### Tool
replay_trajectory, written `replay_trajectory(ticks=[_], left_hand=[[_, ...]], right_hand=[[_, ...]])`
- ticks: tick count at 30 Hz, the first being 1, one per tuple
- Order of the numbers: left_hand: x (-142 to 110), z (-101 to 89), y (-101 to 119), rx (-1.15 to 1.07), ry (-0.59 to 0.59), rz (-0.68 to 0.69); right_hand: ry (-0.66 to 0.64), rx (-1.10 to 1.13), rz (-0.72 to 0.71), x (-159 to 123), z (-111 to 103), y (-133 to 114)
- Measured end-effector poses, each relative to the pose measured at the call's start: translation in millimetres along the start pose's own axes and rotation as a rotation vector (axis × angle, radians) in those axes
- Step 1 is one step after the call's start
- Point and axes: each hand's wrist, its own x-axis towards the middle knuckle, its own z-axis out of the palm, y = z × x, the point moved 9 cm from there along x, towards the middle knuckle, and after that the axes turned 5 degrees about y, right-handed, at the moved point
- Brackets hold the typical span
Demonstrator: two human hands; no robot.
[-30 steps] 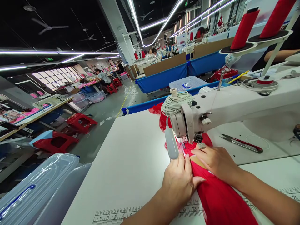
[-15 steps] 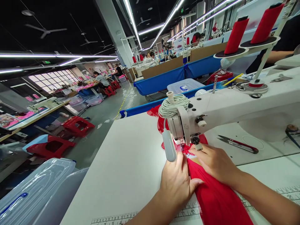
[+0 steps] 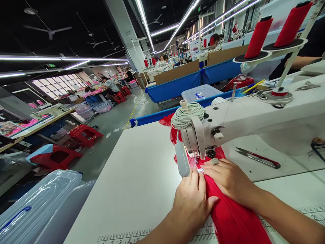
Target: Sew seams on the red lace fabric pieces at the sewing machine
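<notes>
A strip of red fabric (image 3: 236, 213) runs from the front of the table up under the needle area of a white sewing machine (image 3: 243, 117). My left hand (image 3: 190, 200) is closed on the fabric's left edge, fingers together just below the presser foot (image 3: 196, 160), thumb lying across the cloth. On the other side, my right hand (image 3: 230, 178) is closed on the fabric, fingers pressed together near the foot; its thumb is hidden. More sheer red cloth lies behind the machine head. A grey lamp (image 3: 182, 159) hangs beside the needle.
Thread snips (image 3: 259, 157) lie on the machine bed at right. Red thread cones (image 3: 259, 37) stand above the machine. A printed ruler (image 3: 122, 236) runs along the table's front. Clear plastic bins (image 3: 45, 200) and red stools (image 3: 85, 135) stand at left. Other people sit at machines farther back.
The red fabric has shifted slightly under the hands, and its ruffled part near the foot shows less. Both hands stay close to the needle. The view has shifted a little.
</notes>
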Motion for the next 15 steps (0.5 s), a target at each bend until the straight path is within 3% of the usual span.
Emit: replay_trajectory(ticks=[15], left_hand=[[4.1, -3.5, -2.2, 0.101, 0.044, -0.001]], right_hand=[[-0.005, 0.027, 0.033, -0.3, 5.2, 3.9]])
